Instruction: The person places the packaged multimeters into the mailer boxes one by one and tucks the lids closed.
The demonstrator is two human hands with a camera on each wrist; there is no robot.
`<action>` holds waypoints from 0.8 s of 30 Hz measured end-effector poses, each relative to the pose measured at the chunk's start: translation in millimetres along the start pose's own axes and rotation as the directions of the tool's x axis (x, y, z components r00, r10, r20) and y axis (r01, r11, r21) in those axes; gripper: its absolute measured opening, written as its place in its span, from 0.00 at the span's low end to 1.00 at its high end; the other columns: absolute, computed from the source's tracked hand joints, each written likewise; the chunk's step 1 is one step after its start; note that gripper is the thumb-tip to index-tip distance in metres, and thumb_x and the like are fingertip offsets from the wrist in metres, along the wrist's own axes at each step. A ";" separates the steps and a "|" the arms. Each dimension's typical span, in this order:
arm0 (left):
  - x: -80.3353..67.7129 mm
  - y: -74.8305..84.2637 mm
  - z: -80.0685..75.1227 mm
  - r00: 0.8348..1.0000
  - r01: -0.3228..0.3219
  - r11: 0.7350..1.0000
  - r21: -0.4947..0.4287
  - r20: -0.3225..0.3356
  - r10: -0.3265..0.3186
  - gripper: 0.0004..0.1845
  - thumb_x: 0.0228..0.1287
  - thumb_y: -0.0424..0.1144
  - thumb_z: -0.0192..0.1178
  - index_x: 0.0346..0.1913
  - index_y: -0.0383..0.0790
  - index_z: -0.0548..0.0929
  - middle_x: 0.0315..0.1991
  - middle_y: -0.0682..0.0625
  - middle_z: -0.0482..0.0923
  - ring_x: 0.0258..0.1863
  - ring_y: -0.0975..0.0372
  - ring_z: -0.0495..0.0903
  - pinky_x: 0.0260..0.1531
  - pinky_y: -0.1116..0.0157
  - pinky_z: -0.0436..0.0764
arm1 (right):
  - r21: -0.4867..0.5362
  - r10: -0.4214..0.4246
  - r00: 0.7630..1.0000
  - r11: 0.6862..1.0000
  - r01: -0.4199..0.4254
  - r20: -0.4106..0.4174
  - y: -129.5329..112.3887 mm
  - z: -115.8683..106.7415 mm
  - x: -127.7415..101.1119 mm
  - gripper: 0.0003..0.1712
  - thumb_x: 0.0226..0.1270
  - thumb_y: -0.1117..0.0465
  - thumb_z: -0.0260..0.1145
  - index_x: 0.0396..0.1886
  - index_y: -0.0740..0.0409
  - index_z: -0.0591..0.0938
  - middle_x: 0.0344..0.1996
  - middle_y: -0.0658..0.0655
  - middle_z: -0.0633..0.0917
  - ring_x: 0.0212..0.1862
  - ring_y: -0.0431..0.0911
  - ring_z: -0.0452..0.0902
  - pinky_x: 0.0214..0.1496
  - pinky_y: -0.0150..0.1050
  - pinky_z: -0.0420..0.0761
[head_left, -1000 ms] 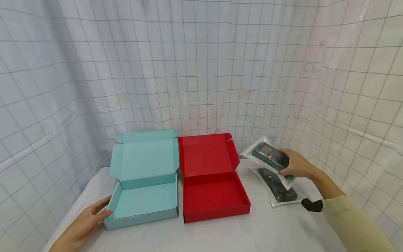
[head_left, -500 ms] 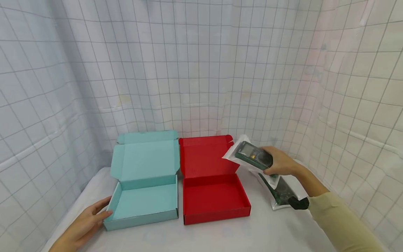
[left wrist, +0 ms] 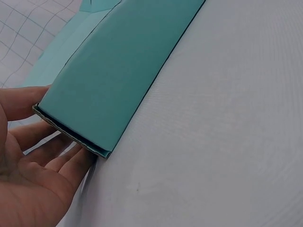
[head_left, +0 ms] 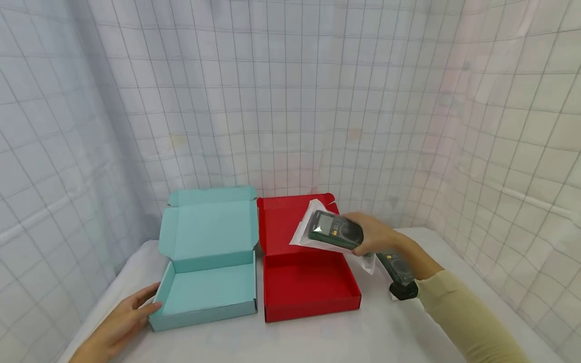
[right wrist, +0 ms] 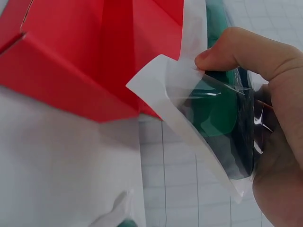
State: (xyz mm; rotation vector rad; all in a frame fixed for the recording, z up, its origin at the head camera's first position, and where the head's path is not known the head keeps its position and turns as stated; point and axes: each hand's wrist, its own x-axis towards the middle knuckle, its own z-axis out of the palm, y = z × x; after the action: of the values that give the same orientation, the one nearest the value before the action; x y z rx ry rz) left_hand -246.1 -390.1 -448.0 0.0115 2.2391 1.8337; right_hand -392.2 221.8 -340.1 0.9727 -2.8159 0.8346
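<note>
The right hand (head_left: 373,233) grips a dark green multimeter (head_left: 335,235) sealed in a glossy clear-and-white plastic bag, fingers and thumb curled round its lower end. It hangs in the air right of centre in the head view, above the far right corner of the red box (head_left: 310,285), its screen end tilted toward the upper left. From the right wrist the film looks crinkled and shiny, stretched tight over the rounded green body, with a flat white sealed edge jutting past the thumb.

The red box is a shallow, rectangular mailer of ribbed corrugated card, lid flap standing upright behind its tray. Just beside it, to the left of centre, sits a pale teal box (head_left: 206,291) of the same shape — smooth-faced, lid also raised. The left hand (head_left: 119,323) lies in the lower left, fingers straight and relaxed, fingertips touching the teal box's near left corner; the left wrist view shows the double-walled cardboard edge against them.

A second bagged multimeter (head_left: 396,267) lies flat on the white cloth-covered table (head_left: 317,338) at the right, partly hidden behind the cream sleeve (head_left: 467,315). Thin white sheeting with a grey grid pattern hangs all around — softly wrinkled.
</note>
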 end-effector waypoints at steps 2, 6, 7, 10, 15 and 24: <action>-0.9 -0.7 0.5 1.000 -0.003 1.000 0.004 0.013 0.003 0.44 0.81 0.40 0.53 0.80 0.25 0.36 0.81 0.30 0.29 0.78 0.38 0.36 0.59 0.63 0.71 | -0.007 -0.022 1.000 1.000 0.022 0.019 -6.6 3.9 4.9 0.56 0.43 0.54 0.83 0.75 0.51 0.69 0.59 0.53 0.76 0.58 0.52 0.71 0.48 0.45 0.84; -1.2 -0.2 0.8 1.000 -0.016 1.000 -0.001 0.019 0.016 0.44 0.81 0.39 0.53 0.80 0.25 0.35 0.81 0.30 0.28 0.77 0.38 0.37 0.58 0.65 0.73 | -0.046 -0.061 0.997 0.997 0.063 0.039 -20.5 10.0 15.9 0.56 0.43 0.54 0.83 0.76 0.50 0.69 0.60 0.52 0.76 0.59 0.51 0.70 0.50 0.46 0.83; -1.6 0.6 0.5 1.000 -0.016 1.000 0.002 0.017 0.016 0.44 0.81 0.39 0.53 0.80 0.24 0.35 0.80 0.29 0.28 0.77 0.37 0.36 0.57 0.65 0.73 | -0.053 -0.067 0.997 0.996 0.069 0.048 -23.9 11.9 19.1 0.56 0.43 0.54 0.83 0.76 0.50 0.69 0.60 0.52 0.76 0.59 0.51 0.70 0.50 0.46 0.83; -2.7 1.7 -0.2 1.000 -0.004 1.000 -0.007 0.004 0.004 0.44 0.81 0.39 0.53 0.80 0.26 0.36 0.81 0.31 0.28 0.77 0.39 0.36 0.53 0.69 0.73 | -0.037 -0.085 0.994 0.995 0.088 0.073 -32.1 18.3 27.8 0.56 0.44 0.56 0.83 0.77 0.50 0.69 0.60 0.51 0.76 0.59 0.49 0.70 0.50 0.44 0.83; -3.1 1.7 -1.3 1.000 -0.026 1.000 -0.005 -0.011 0.025 0.44 0.80 0.37 0.55 0.80 0.25 0.37 0.81 0.31 0.30 0.76 0.46 0.45 0.50 0.75 0.73 | -0.004 -0.133 0.987 0.991 0.134 0.092 -45.9 28.1 40.9 0.55 0.44 0.58 0.82 0.76 0.51 0.69 0.60 0.49 0.76 0.59 0.48 0.70 0.49 0.41 0.84; -2.9 -1.1 -2.1 0.999 -0.034 0.999 0.018 -0.003 0.034 0.43 0.80 0.37 0.54 0.80 0.23 0.37 0.81 0.30 0.31 0.75 0.52 0.50 0.56 0.70 0.71 | -0.002 -0.202 0.969 0.979 0.205 0.139 -69.7 50.9 58.0 0.55 0.45 0.57 0.82 0.76 0.53 0.69 0.60 0.49 0.76 0.59 0.45 0.70 0.49 0.37 0.83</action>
State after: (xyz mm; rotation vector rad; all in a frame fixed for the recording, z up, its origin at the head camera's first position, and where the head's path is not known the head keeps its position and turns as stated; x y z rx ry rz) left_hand -243.5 -392.8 -448.1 0.0498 2.2707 1.8321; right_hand -391.5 117.7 -338.0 1.3386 -2.7630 0.7454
